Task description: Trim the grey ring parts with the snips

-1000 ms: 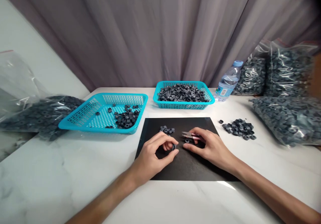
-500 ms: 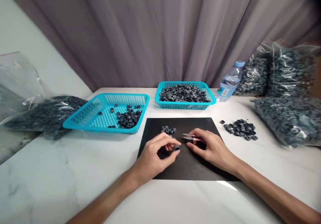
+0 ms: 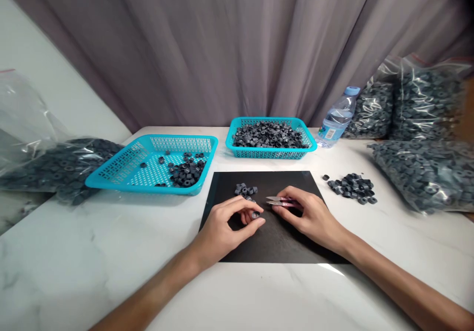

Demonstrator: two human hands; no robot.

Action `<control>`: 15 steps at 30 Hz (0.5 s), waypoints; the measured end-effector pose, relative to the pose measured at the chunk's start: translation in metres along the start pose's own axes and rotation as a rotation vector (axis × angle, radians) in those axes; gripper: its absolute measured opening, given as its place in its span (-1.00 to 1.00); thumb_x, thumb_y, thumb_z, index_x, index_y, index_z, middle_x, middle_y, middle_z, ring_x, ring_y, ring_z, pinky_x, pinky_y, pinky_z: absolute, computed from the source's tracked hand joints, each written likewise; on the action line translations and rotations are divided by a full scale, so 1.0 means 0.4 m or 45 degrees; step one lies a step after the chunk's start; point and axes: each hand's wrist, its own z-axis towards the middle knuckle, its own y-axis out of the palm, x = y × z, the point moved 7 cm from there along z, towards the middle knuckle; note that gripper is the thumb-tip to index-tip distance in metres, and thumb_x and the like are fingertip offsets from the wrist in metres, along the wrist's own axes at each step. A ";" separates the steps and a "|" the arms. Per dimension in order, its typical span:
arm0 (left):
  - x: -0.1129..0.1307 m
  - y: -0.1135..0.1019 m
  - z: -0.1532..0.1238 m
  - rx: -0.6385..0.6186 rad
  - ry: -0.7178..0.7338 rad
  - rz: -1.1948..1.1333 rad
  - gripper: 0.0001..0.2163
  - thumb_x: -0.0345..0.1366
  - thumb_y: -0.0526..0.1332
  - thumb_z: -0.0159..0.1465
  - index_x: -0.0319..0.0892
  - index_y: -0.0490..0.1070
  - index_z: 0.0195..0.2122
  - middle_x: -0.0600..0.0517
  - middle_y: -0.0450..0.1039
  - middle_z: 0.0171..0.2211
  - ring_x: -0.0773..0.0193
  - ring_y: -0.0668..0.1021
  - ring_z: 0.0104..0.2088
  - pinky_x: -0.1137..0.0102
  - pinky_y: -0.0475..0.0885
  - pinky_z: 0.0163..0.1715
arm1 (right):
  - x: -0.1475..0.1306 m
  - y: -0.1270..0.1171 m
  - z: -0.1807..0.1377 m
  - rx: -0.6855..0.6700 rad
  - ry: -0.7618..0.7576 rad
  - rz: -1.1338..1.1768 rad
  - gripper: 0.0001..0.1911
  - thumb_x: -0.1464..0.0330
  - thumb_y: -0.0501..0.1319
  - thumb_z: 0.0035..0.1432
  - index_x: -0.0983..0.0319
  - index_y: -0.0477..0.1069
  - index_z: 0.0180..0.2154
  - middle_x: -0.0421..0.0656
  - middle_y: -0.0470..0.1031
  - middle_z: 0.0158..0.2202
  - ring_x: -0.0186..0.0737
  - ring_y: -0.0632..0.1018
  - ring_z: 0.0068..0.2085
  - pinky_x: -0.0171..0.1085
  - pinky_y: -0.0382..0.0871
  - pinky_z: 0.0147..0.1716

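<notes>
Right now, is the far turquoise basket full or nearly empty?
Full: grey rings pile up to about the rim of the far basket and hide its whole floor.

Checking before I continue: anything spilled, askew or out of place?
Nothing looks damaged. A loose pile of rings lies on the bare table right of the black mat, outside the left basket and far basket, with one stray ring just left of it.

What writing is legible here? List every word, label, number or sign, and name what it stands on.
Water bottle label: print there, too blurred to read.
Snips in the right hand: no legible marking.
Ring in the left hand, turquoise baskets, clear bags, black mat: no text shows.
</notes>
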 end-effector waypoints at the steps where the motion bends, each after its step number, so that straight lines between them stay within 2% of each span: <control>1: -0.001 -0.001 0.000 0.000 0.000 -0.004 -0.91 -0.33 0.34 0.32 -0.20 0.58 -0.18 0.06 0.43 -0.38 0.32 0.51 -0.39 0.41 0.43 -0.29 | 0.001 -0.001 -0.001 0.004 0.006 0.053 -0.83 0.21 0.20 0.34 0.16 0.48 -0.18 -0.16 0.54 -0.29 -0.15 0.53 -0.29 -0.22 0.37 -0.28; 5: -0.006 0.001 0.002 0.001 -0.019 -0.055 -0.88 -0.33 0.35 0.31 -0.21 0.61 -0.16 0.04 0.45 -0.36 0.32 0.51 -0.39 0.42 0.44 -0.30 | 0.005 -0.006 -0.001 0.016 0.037 0.272 -0.78 0.19 0.21 0.35 0.18 0.50 -0.24 -0.18 0.51 -0.32 -0.21 0.47 -0.32 -0.26 0.32 -0.33; 9: -0.013 0.008 0.003 -0.034 -0.079 -0.142 -0.87 -0.31 0.36 0.30 -0.20 0.64 -0.15 0.04 0.47 -0.35 0.32 0.52 -0.39 0.44 0.45 -0.31 | 0.017 -0.004 0.004 0.002 0.124 0.477 -0.67 0.09 0.24 0.32 0.21 0.47 -0.33 -0.24 0.39 -0.43 -0.29 0.34 -0.40 -0.31 0.20 -0.42; 15: -0.024 0.018 0.003 -0.138 -0.159 -0.300 -0.88 -0.31 0.41 0.26 -0.16 0.67 -0.18 0.03 0.50 -0.33 0.31 0.53 -0.35 0.45 0.44 -0.30 | 0.027 0.006 0.010 -0.068 0.147 0.584 -0.60 0.04 0.20 0.35 0.22 0.40 -0.36 -0.28 0.23 -0.50 -0.34 0.21 -0.46 -0.31 0.07 -0.48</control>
